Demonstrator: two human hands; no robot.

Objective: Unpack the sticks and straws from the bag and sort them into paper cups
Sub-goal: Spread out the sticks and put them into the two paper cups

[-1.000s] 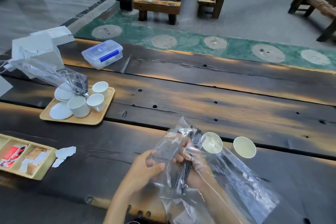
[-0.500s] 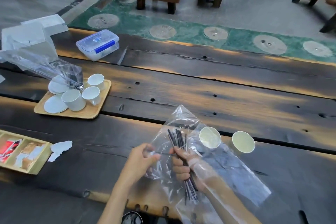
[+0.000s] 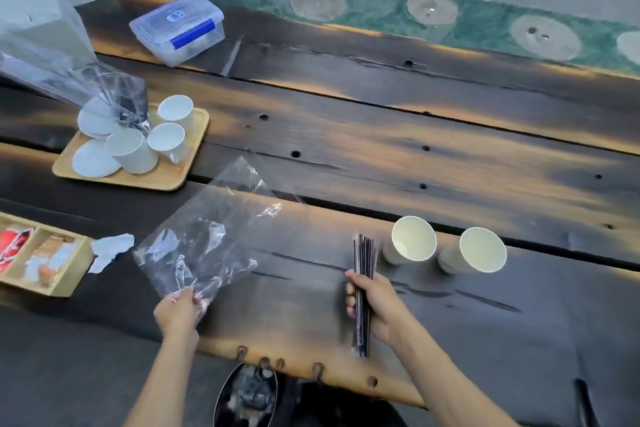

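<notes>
The right hand [image 3: 372, 305] is curled round a bundle of dark sticks and straws [image 3: 363, 291], gripping it near the middle so the ends stand out above and below the fist, the upper ends pointing away from the person. The left hand [image 3: 178, 314] pinches a corner of the clear plastic bag [image 3: 207, 239], which spreads out flat and crumpled on the dark wooden table [image 3: 381, 156] beyond that hand. Just past the right hand's bundle stand two paper cups [image 3: 414, 243], side by side, mouths open toward the camera. Left of the left hand lies a torn white scrap [image 3: 110, 250] beside a wooden compartment box [image 3: 38, 256]. Farther out from the left hand sits a wooden tray [image 3: 166, 170] with white cups and lids, another clear bag draped over it, and beyond that a clear lidded container [image 3: 180, 28].
</notes>
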